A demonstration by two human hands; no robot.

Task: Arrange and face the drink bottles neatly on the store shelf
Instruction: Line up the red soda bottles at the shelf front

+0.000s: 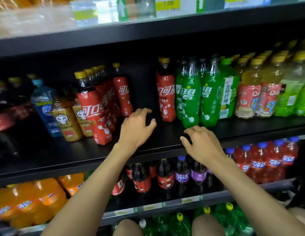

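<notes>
Green bottle (pixel 190 103) stands just beyond the loosely curled right grip (pixel 203 145).

Upright on the shelf (pixel 165 139) stand red cola bottles (pixel 166 97) beside green bottles (pixel 189 99).

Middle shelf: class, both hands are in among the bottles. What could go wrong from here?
1. The left hand is in the gap beside the front red cola bottle, which stands forward of its row, nearer the shelf edge; a knock might topple it off.
2. The right hand hovers by the base of the front green bottle; a nudge could tip it against its close neighbours.
</notes>
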